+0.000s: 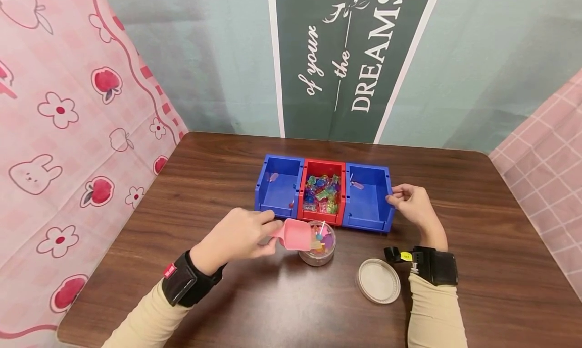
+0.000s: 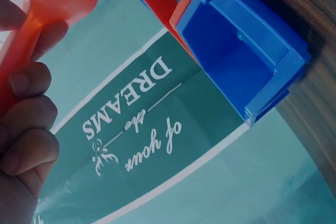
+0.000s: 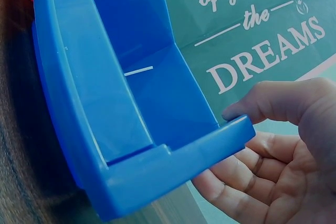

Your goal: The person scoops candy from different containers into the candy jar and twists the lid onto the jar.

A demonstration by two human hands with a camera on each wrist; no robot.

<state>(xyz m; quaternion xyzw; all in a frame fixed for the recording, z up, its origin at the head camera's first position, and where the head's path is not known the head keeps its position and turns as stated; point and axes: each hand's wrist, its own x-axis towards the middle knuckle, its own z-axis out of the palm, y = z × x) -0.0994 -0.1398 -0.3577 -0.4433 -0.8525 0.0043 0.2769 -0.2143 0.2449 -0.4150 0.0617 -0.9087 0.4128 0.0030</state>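
Observation:
My left hand (image 1: 243,235) grips the handle of a pink scoop (image 1: 297,235), which is tilted over a round clear jar (image 1: 317,257). Small colourful pieces and a white stick show inside the jar. In the left wrist view my fingers (image 2: 34,145) curl round the scoop's handle (image 2: 16,56). My right hand (image 1: 413,204) pinches the side wall of the right blue bin (image 1: 369,206); in the right wrist view the thumb lies at the inner side of the wall and the fingers (image 3: 247,171) outside it.
A red bin (image 1: 320,217) full of colourful clear pieces stands between the right blue bin and a left blue bin (image 1: 278,196). Both blue bins hold a few small pieces. A round pale lid (image 1: 379,281) lies right of the jar on the wooden table (image 1: 491,227).

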